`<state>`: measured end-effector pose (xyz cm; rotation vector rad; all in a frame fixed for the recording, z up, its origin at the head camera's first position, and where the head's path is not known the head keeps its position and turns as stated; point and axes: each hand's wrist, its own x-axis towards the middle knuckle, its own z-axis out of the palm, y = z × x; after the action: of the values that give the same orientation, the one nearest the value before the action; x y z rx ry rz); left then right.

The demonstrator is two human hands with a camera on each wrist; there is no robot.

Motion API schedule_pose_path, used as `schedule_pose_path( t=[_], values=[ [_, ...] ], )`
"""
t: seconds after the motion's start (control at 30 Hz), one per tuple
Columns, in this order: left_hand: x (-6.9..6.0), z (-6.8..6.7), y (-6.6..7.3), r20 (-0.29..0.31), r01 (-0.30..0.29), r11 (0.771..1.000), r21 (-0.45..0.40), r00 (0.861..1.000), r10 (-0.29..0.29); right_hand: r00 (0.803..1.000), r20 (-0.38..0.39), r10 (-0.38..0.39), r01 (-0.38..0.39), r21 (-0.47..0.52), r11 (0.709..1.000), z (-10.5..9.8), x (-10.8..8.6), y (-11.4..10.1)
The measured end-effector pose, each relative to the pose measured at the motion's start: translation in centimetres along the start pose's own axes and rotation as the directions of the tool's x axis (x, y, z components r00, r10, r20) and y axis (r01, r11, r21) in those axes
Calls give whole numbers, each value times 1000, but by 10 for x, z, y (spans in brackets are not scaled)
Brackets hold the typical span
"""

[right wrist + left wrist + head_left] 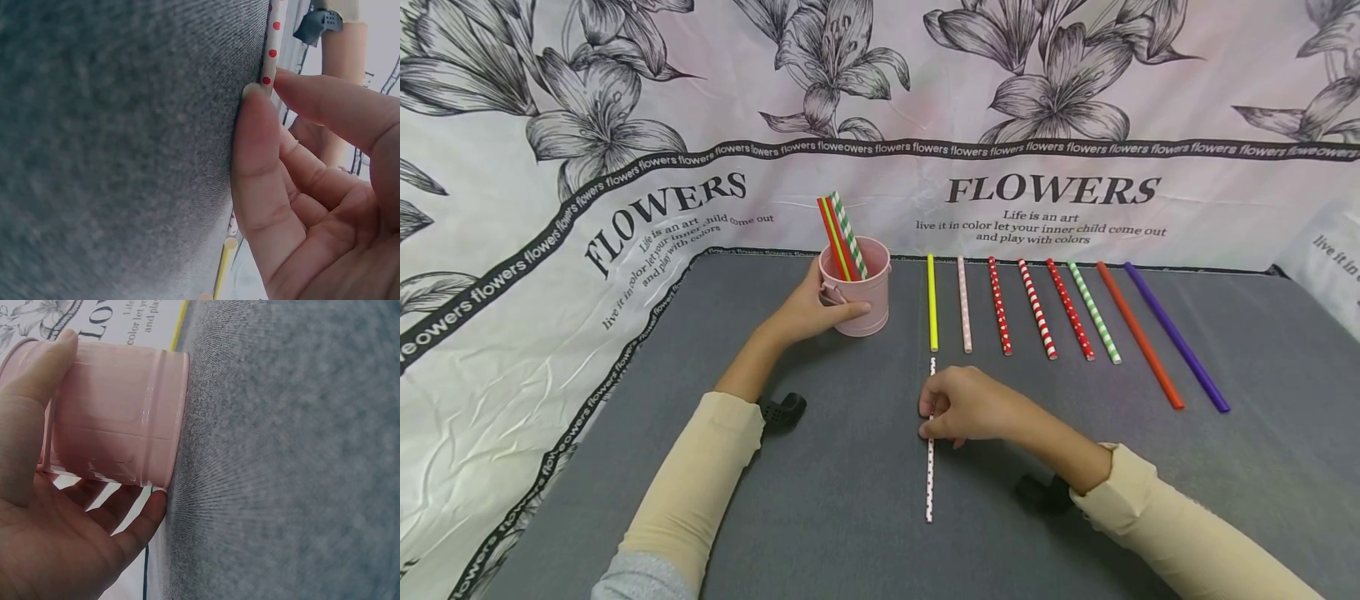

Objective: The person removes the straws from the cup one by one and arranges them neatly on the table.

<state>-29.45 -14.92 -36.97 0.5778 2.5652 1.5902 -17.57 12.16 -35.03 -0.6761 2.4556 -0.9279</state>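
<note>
My left hand [820,310] holds a small pink bucket [868,304] by its side, the thumb along the near wall. In the left wrist view the fingers curve around the pink bucket [106,412], which stands upright on the cloth. Red, green and green-striped straws [842,237] lean inside it. Lower down, my right hand [973,404] pinches a white paper straw with red dots [929,492] between thumb and forefinger. The dotted straw [272,53] lies on or just above the cloth in the right wrist view, partly hidden by the fingers. Its far end points at a yellow straw [932,304].
To the right of the yellow straw, several straws lie spaced apart in a row, among them a pale pink one [964,304], an orange one [1138,333] and a purple one [1176,337]. Grey cloth [850,483] covers the table. A flower-printed sheet [850,192] hangs behind.
</note>
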Motion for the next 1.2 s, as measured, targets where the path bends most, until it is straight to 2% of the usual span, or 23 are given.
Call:
schedule_pose_path(
  t=[0.37,0.73,0.87,1.03,1.2],
  values=[
    [-1,0,-1,4,7,1000,-2,1000,-7,999,32,-34,35,-27,999,-6,2,2],
    [-1,-1,0,-3,-1,1000,-2,1000,1,997,19,-71,71,-43,997,-16,9,-3],
    [-1,-1,0,-14,-4,1000,-10,1000,4,995,-30,-98,97,-34,995,-26,17,-13],
    [-1,0,-1,-18,-11,1000,-15,1000,11,981,-123,-148,143,-45,989,-43,32,-33],
    [0,1,-1,-9,-30,999,-25,1000,30,957,-207,-201,179,-120,977,-58,53,-51]
  ],
)
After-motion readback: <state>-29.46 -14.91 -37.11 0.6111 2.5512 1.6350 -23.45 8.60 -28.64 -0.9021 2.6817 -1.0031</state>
